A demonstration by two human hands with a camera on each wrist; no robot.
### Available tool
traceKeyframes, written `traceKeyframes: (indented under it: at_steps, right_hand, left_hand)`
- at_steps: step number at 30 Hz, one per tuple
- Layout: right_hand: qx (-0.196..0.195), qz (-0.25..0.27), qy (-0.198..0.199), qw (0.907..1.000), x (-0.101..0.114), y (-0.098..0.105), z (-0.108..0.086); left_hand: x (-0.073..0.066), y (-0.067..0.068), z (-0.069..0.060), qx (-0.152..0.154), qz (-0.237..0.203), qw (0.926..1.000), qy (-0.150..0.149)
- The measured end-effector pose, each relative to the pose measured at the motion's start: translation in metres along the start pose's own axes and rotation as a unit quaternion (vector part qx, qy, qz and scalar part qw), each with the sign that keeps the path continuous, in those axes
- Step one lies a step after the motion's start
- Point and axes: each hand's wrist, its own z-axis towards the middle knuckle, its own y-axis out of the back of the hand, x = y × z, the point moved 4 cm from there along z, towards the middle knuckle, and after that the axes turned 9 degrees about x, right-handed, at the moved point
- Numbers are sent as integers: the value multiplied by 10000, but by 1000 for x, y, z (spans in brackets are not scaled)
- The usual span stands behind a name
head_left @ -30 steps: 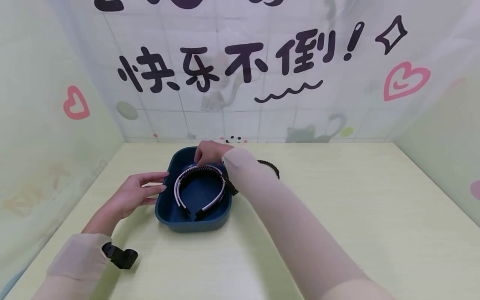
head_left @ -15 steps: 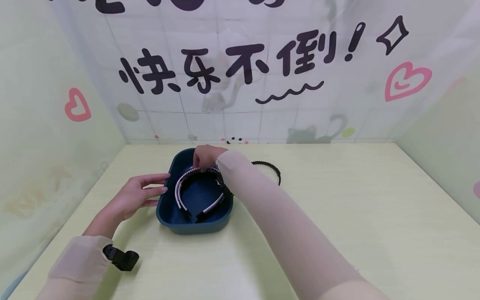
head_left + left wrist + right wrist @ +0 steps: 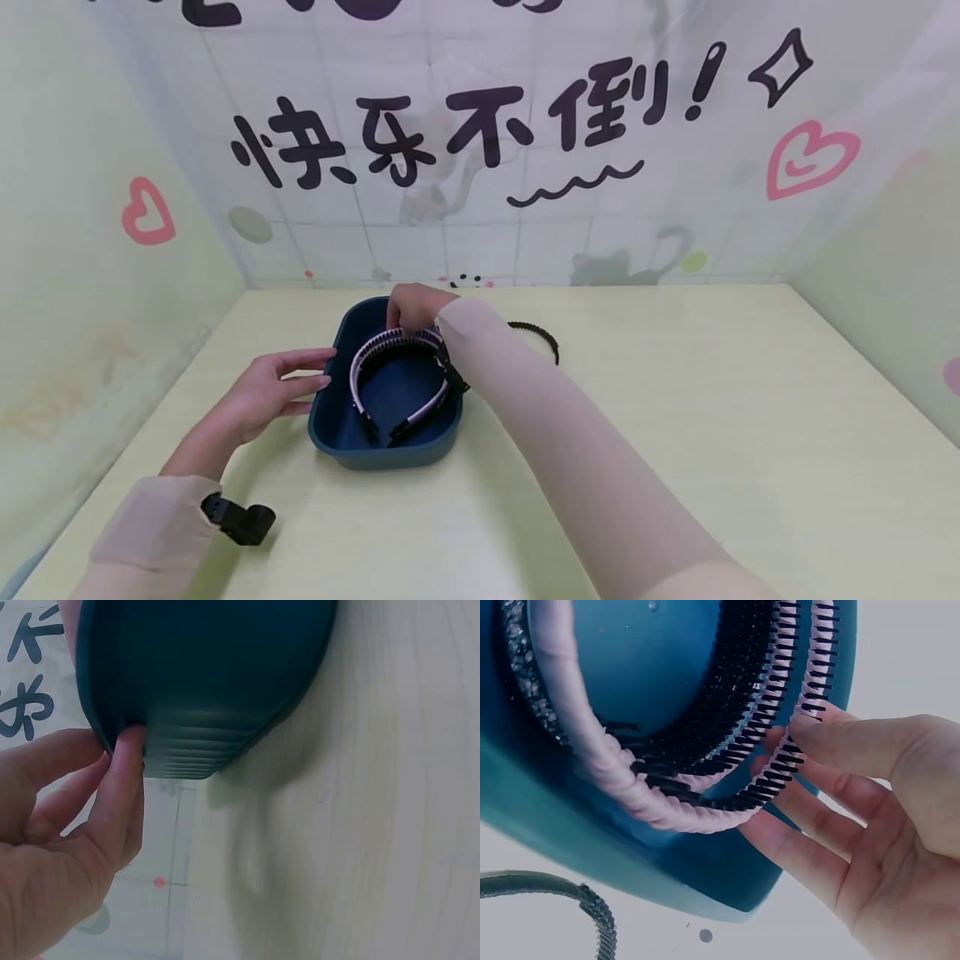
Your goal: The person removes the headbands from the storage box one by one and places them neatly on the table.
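A dark blue bin [image 3: 397, 457] stands on the table, left of centre. Its left rim is pinched between the thumb and fingers of my left hand [image 3: 258, 396], seen closer in the left wrist view, where the hand [image 3: 79, 817] grips the bin [image 3: 202, 667]. My right hand [image 3: 416, 307] reaches over the bin's far part. In the right wrist view the right hand [image 3: 855, 802] pinches a pale pink headband [image 3: 641, 796] with black teeth. Beneath it lie another pink toothed band and a dark glittery one [image 3: 529, 682], inside the bin.
A black toothed headband [image 3: 542, 332] lies on the table [image 3: 675, 417] right of the bin, partly behind my right sleeve [image 3: 555, 417]. Behind the table hangs a printed cloth [image 3: 480, 200]. Black wrist cameras are strapped to both sleeves.
The right hand dipped slightly and then rose a little, and the upper pink headband's toothed top has lifted apart from the one beneath. The left hand stays on the bin's rim.
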Motion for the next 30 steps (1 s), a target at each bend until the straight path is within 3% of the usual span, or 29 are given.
traceKeyframes:
  at_steps: [12, 30]
  right_hand:
    - [-93, 241, 126, 9996, 6, 5, -8]
    - [76, 73, 624, 9980, 8, 22, -38]
  left_hand:
    - [0, 0, 0, 20, 67, 10000, 23]
    - [-1, 0, 0, 85, 178, 9998, 38]
